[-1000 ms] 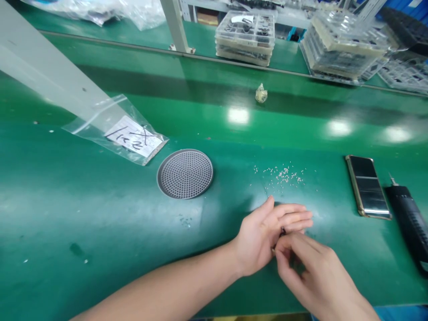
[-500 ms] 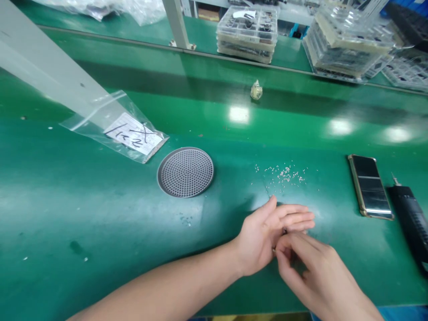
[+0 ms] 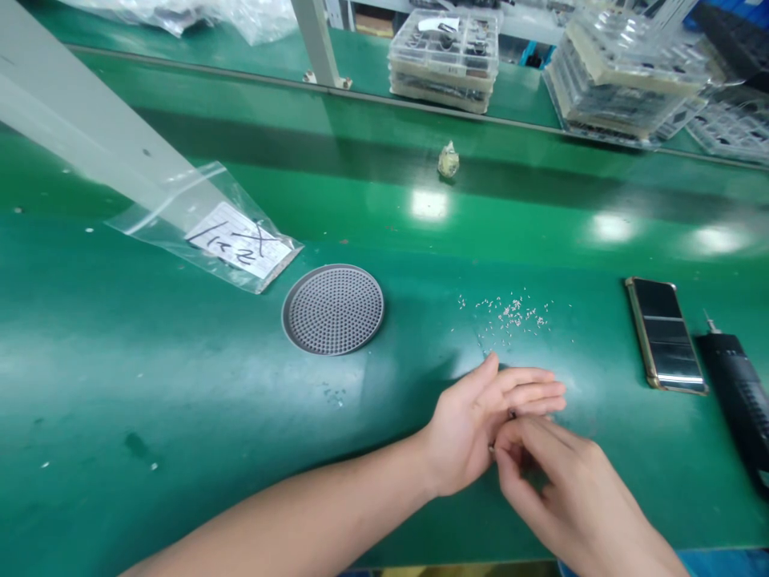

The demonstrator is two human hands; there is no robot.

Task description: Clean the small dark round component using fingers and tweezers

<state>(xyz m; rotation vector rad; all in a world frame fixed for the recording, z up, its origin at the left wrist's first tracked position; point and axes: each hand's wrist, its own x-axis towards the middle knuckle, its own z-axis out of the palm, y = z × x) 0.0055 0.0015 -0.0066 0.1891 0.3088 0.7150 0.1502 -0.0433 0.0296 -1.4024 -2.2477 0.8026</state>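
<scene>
Green worktop (image 3: 210, 401): the right hand (image 3: 558, 473) seems clamped, finger to thumb, on a tiny pale piece (image 3: 493, 450) at the outstretched left hand (image 3: 457, 437); delicate handling, I judge, needing steady fingertips next. Silvery bits (image 3: 513, 312) lie farther back.

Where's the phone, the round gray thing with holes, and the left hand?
Phone (image 3: 664, 335): head view, middle of its screen.
Round gray thing (image 3: 332, 310): head view, middle of its holed face.
Left hand (image 3: 467, 426): head view, on the palm.

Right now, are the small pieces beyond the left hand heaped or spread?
Spread: the small pieces lie scattered, the green tabletop showing between them.
</scene>
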